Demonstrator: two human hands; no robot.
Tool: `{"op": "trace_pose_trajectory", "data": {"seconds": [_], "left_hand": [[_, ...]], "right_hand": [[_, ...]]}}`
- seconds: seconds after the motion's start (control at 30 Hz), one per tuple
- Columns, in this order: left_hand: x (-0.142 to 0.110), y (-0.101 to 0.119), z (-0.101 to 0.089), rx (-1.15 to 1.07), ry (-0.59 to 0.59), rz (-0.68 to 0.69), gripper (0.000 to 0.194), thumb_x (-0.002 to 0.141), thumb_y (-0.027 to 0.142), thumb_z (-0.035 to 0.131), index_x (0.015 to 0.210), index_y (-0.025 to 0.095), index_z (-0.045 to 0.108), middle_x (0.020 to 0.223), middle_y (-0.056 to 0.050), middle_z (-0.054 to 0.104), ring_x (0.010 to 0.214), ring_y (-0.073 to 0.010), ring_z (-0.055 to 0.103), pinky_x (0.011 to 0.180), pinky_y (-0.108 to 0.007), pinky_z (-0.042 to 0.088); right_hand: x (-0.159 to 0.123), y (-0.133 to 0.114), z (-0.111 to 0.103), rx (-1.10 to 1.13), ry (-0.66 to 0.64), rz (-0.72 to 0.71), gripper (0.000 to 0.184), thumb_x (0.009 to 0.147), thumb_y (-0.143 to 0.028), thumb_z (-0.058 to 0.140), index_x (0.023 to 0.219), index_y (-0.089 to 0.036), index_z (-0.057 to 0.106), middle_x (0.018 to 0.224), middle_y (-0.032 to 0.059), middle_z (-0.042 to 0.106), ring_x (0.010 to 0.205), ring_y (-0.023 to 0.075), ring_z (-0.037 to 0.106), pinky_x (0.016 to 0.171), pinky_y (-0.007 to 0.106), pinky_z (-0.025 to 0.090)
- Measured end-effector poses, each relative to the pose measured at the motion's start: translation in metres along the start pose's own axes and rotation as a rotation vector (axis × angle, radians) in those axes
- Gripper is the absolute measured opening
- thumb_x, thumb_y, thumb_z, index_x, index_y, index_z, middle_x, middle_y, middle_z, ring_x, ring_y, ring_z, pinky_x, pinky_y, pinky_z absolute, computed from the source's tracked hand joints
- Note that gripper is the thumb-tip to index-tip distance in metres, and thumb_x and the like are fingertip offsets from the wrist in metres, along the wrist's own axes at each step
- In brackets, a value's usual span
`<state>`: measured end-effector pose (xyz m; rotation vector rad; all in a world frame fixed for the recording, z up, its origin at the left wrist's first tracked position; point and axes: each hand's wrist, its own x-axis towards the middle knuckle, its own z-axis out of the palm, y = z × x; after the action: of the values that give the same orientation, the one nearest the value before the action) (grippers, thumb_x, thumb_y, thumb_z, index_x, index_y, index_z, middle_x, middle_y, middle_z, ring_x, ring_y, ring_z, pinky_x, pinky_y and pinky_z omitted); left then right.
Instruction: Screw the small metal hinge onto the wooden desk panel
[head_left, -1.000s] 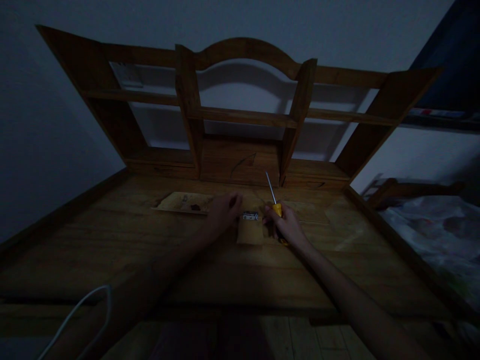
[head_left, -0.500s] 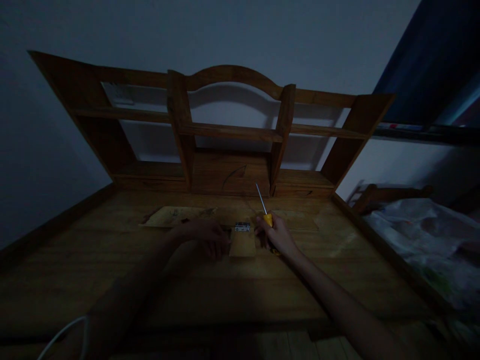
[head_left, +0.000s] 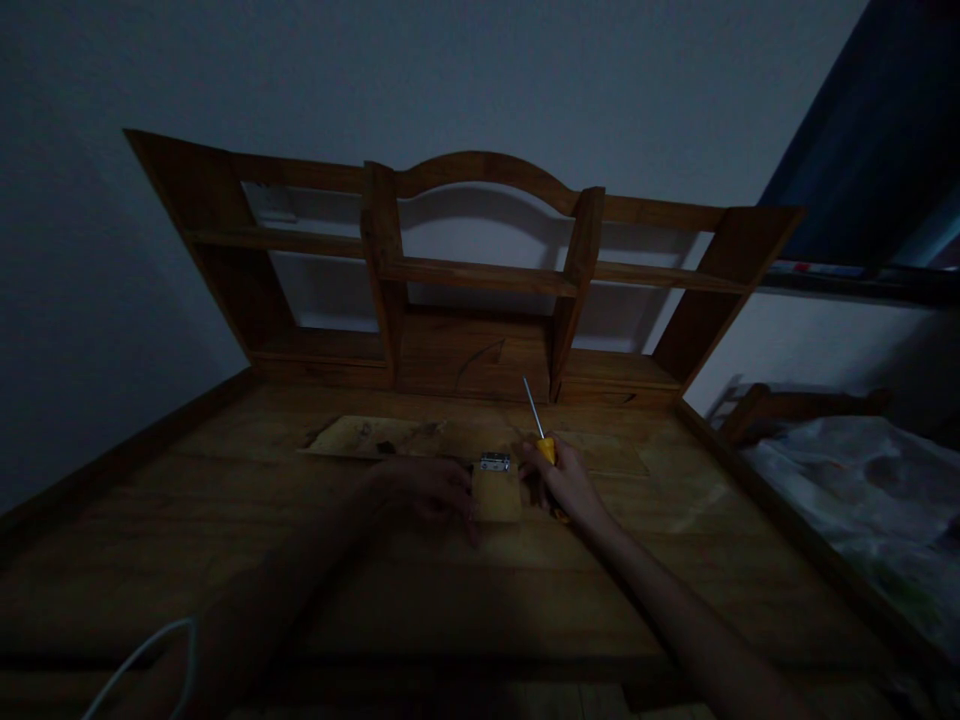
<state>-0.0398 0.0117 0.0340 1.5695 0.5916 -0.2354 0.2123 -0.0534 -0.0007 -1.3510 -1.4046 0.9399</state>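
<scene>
A screwdriver [head_left: 548, 451] with a yellow handle is gripped in my right hand [head_left: 568, 485], its thin metal shaft pointing up and away from me. The handle's butt end shows below the hand. Just left of it, a small pale wooden block [head_left: 497, 497] lies on the desk, with a shiny metal hinge-like piece [head_left: 495, 462] at its far edge. My left hand [head_left: 433, 487] is beside the block's left edge, fingers stretched out and apart; in the dim light I cannot tell whether they touch it.
Behind the hands lies a flat wooden strip [head_left: 375, 437] with dark marks. A wooden shelf unit [head_left: 480, 272] rises at the desk's back against the wall. Raised rails edge the desk [head_left: 360, 590]. Clear plastic sheeting [head_left: 847, 480] lies off to the right.
My left hand has shifted right, its fingers now closer along the block's left side. The right hand keeps holding the screwdriver at much the same tilt. The view has moved slightly.
</scene>
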Motion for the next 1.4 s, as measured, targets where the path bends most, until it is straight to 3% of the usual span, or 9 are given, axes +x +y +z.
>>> {"op": "trace_pose_trajectory", "data": {"seconds": [0.17,0.3,0.4,0.5,0.7,0.87,1.1,1.23,1.4], "left_hand": [[0.004,-0.001,0.002,-0.031,0.057,0.061,0.046,0.082,0.065,0.072,0.087,0.020,0.080,0.056,-0.001,0.057,0.041,-0.0080,0.028,0.039,-0.024,0.017],[0.009,-0.011,-0.005,-0.070,0.071,0.093,0.046,0.082,0.063,0.074,0.077,0.017,0.076,0.048,0.001,0.046,0.039,-0.0075,0.028,0.037,-0.023,0.016],[0.014,-0.020,-0.012,-0.107,0.040,0.098,0.043,0.081,0.058,0.078,0.076,0.015,0.073,0.050,0.001,0.052,0.038,-0.0066,0.030,0.036,-0.021,0.018],[0.019,-0.025,-0.013,-0.147,0.049,0.108,0.038,0.082,0.052,0.079,0.086,0.014,0.075,0.076,-0.006,0.071,0.041,-0.0050,0.034,0.036,-0.020,0.021],[0.019,-0.025,-0.009,-0.176,0.070,0.092,0.037,0.078,0.049,0.083,0.094,0.016,0.074,0.090,-0.007,0.075,0.053,-0.0073,0.050,0.045,-0.018,0.034],[0.019,-0.026,-0.009,-0.183,0.157,0.047,0.044,0.069,0.050,0.089,0.089,0.016,0.070,0.076,-0.002,0.068,0.057,-0.0097,0.054,0.051,-0.020,0.038],[0.020,-0.033,-0.013,-0.182,0.173,0.033,0.040,0.072,0.047,0.087,0.090,0.016,0.068,0.068,0.001,0.063,0.052,-0.0096,0.051,0.051,-0.022,0.036],[0.021,-0.034,-0.012,-0.210,0.176,0.049,0.044,0.069,0.046,0.090,0.094,0.015,0.070,0.072,-0.001,0.068,0.058,-0.0119,0.058,0.055,-0.023,0.043],[0.022,-0.033,-0.009,-0.231,0.162,0.067,0.042,0.069,0.045,0.090,0.089,0.015,0.069,0.073,-0.002,0.069,0.061,-0.0136,0.062,0.059,-0.024,0.047]], "right_hand": [[-0.001,-0.002,-0.001,-0.152,0.011,-0.010,0.036,0.096,-0.060,0.050,0.090,-0.024,0.048,0.074,-0.0002,0.073,0.033,0.0128,0.052,0.033,0.026,0.035],[0.006,-0.027,-0.017,-0.599,0.200,-0.195,0.023,0.096,-0.044,0.052,0.089,-0.022,0.056,0.078,0.0060,0.072,0.068,0.0209,0.068,0.058,0.029,0.043],[0.019,-0.074,-0.044,-0.840,0.150,-0.279,0.020,0.093,-0.036,0.051,0.096,-0.021,0.063,0.082,0.0078,0.072,0.072,0.0235,0.067,0.063,0.032,0.040],[0.033,-0.137,-0.078,-0.998,0.031,-0.321,0.026,0.086,-0.038,0.059,0.104,-0.021,0.069,0.093,0.0093,0.075,0.083,0.0266,0.069,0.068,0.033,0.043],[0.021,-0.219,-0.118,-0.966,-0.127,-0.425,0.038,0.083,-0.047,0.069,0.110,-0.022,0.075,0.099,0.0068,0.076,0.083,0.0248,0.069,0.072,0.035,0.050],[-0.009,-0.222,-0.119,-0.878,-0.116,-0.509,0.036,0.079,-0.052,0.077,0.103,-0.025,0.073,0.095,0.0011,0.076,0.080,0.0214,0.070,0.072,0.035,0.052],[-0.018,-0.222,-0.103,-0.890,0.341,-0.677,0.038,0.075,-0.040,0.086,0.104,-0.025,0.067,0.083,-0.0020,0.071,0.076,0.0195,0.069,0.065,0.031,0.046],[-0.016,-0.223,-0.093,-0.829,0.258,-0.809,0.040,0.082,-0.031,0.081,0.115,-0.022,0.062,0.096,0.0003,0.071,0.082,0.0183,0.068,0.068,0.030,0.046],[-0.007,-0.222,-0.081,-0.809,0.075,-0.769,0.025,0.086,-0.032,0.077,0.105,-0.022,0.064,0.090,-0.0007,0.069,0.077,0.0178,0.068,0.068,0.031,0.045]]}}
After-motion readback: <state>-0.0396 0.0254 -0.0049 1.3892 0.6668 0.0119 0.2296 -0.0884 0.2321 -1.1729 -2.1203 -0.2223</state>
